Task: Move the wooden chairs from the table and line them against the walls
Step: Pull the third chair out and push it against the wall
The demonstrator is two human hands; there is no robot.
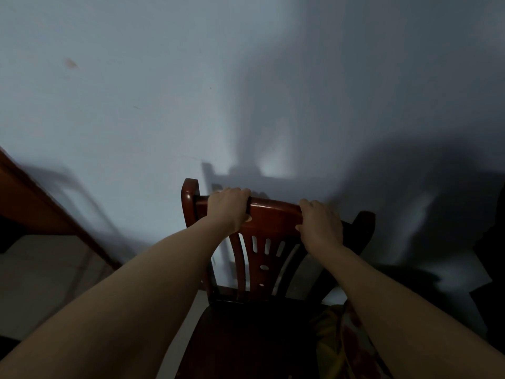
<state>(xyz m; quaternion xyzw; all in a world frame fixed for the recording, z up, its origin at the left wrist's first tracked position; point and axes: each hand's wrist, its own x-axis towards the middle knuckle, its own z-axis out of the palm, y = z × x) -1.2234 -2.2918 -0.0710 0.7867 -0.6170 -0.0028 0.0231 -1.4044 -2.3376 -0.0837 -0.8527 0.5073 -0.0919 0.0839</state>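
Note:
A dark red wooden chair (273, 214) stands right in front of me, its back towards a pale blue wall (136, 105). My left hand (228, 207) is wrapped over the left part of the top rail. My right hand (321, 224) grips the right part of the same rail. The slatted backrest and the dark seat (246, 337) show between my forearms. The chair's legs are hidden below the seat.
A brown wooden edge (41, 209) of furniture slants along the left side, above pale floor tiles (41, 269). A dark shape (492, 269) fills the right edge. Patterned cloth (341, 346) shows at the lower right beside the seat.

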